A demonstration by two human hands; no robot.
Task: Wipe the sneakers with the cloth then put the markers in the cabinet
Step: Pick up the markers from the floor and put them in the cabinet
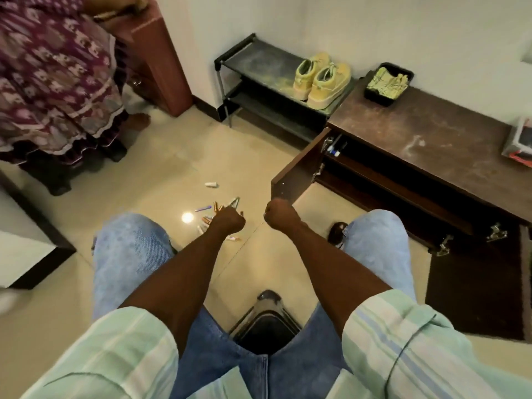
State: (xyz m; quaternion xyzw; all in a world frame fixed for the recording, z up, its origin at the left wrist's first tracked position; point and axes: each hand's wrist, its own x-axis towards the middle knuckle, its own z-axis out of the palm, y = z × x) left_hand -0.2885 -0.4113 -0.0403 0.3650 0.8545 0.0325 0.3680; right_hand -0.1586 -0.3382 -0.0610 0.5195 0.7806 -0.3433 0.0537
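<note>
Your left hand (230,218) and right hand (280,216), both curled tight with nothing inside, above the markers (214,213) on the floor (161,168).

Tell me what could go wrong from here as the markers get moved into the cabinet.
1. The markers lie scattered on the smooth floor near the feet; one could roll or be stepped on.
2. The open cabinet door juts out beside the right hand, so a knock seems possible.
3. One piece lies apart and could be missed.
</note>
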